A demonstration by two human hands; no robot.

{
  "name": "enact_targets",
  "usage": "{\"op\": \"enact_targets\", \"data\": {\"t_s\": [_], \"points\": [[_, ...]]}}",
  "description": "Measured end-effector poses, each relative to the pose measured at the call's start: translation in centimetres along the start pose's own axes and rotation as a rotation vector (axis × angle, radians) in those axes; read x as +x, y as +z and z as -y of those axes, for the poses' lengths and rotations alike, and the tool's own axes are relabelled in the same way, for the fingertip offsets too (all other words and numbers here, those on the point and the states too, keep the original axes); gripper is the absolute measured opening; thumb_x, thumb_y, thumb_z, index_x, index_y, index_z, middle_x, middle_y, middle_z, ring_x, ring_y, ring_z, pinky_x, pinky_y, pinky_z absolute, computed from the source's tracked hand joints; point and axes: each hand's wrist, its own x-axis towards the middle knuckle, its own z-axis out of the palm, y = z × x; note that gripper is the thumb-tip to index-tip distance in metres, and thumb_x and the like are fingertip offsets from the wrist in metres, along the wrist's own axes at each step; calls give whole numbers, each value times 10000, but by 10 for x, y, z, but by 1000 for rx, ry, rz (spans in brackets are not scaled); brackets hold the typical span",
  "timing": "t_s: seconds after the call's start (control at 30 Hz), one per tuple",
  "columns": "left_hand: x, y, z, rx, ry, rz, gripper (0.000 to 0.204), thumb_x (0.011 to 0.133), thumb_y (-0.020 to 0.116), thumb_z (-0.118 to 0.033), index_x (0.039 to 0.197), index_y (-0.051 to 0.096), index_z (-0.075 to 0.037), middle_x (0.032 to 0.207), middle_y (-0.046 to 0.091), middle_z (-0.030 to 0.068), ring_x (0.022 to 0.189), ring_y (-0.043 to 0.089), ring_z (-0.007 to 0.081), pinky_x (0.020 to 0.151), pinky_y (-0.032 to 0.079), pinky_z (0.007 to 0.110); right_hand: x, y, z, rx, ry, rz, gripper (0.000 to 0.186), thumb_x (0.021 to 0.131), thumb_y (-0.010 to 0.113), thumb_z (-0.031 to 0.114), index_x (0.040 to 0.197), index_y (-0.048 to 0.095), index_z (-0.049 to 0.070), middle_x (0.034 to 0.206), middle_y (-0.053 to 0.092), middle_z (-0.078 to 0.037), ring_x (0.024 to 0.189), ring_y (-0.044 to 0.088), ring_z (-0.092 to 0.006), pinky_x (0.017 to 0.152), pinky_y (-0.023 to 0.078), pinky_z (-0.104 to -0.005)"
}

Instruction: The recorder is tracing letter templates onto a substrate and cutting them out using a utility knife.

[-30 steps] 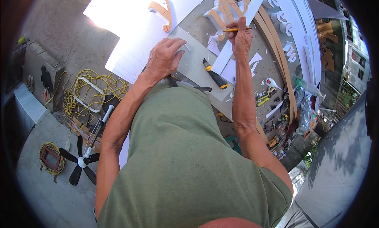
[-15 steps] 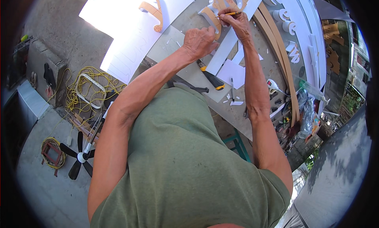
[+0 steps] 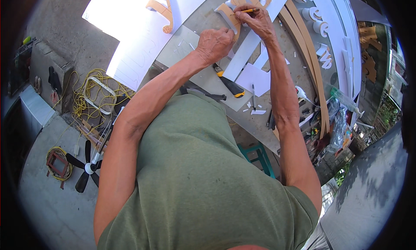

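Observation:
My right hand (image 3: 255,22) grips a yellow pencil (image 3: 248,10), its point at a tan cut-out letter piece (image 3: 228,17) with white sides. Just below, my left hand (image 3: 215,44) is closed against that piece's lower end; its fingertips are hidden, so what they hold is unclear. A white strip (image 3: 240,61) runs diagonally between my hands, beside a yellow-and-black utility knife (image 3: 232,86) and a pen (image 3: 254,96) near small white offcuts. Another tan letter piece (image 3: 167,16) lies on a white sheet (image 3: 125,42) at the left.
Long tan strips (image 3: 310,59), white letters (image 3: 321,28) and cluttered tools (image 3: 303,98) occupy the bench's (image 3: 182,50) right. Tangled yellow cord (image 3: 82,96), a black fan (image 3: 78,161) and a concrete block (image 3: 63,66) are at lower left. A green stool (image 3: 264,159) stands under the bench.
My left hand has moved right and slightly up to the tan piece. My right hand has shifted left, angling the pencil onto it. A pen by the offcuts is now visible.

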Motion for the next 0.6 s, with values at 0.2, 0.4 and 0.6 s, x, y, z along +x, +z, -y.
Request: {"op": "enact_targets", "data": {"t_s": [0.2, 0.4, 0.6], "points": [[0, 0, -1, 1, -9, 21, 208, 866, 720, -251, 951, 675, -66, 840, 674, 84, 710, 706, 305, 596, 555, 420, 1, -1, -1, -43, -4, 7, 205, 904, 760, 259, 990, 776, 73, 821, 691, 12, 725, 601, -80, 675, 505, -227], [0, -3, -1, -21, -13, 31, 232, 866, 724, -262, 992, 676, -74, 851, 667, 86, 731, 705, 304, 610, 553, 422, -11, -7, 1, 368, 78, -69, 210, 931, 706, 198, 1032, 753, 19, 840, 723, -54, 703, 617, -74, 607, 476, -215], [-12, -19, -2, -59, 2, 16, 260, 866, 735, -254, 1050, 683, -79, 845, 666, 91, 752, 700, 299, 639, 556, 408, -36, 16, 22, 332, -25, -319, 235, 975, 672, 193, 1086, 729, -6, 868, 737, -78, 701, 626, -99, 611, 500, -246]]}}
